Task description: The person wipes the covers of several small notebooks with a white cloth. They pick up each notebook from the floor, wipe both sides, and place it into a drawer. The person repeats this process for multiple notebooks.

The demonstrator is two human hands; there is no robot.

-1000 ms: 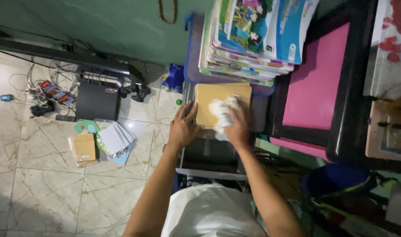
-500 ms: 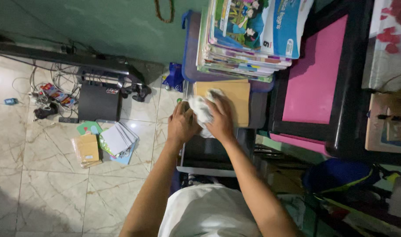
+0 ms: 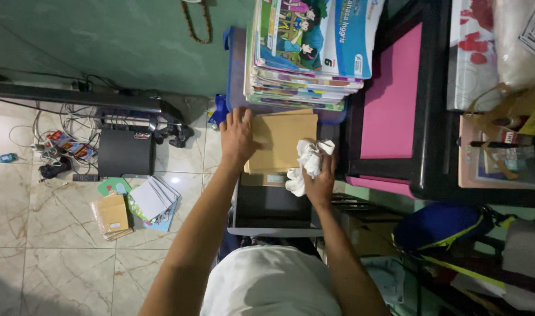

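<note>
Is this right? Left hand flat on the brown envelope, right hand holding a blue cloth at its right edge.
Not quite. The head view shows the cloth in the right hand is white, not blue. The rest holds: the left hand lies flat on the brown envelope, and the cloth sits at its right edge.

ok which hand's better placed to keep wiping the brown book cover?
Right, probably. The right hand already grips the crumpled white cloth at the brown book's right edge. The left hand lies flat on the book's left side, pinning it, with no cloth.
</note>
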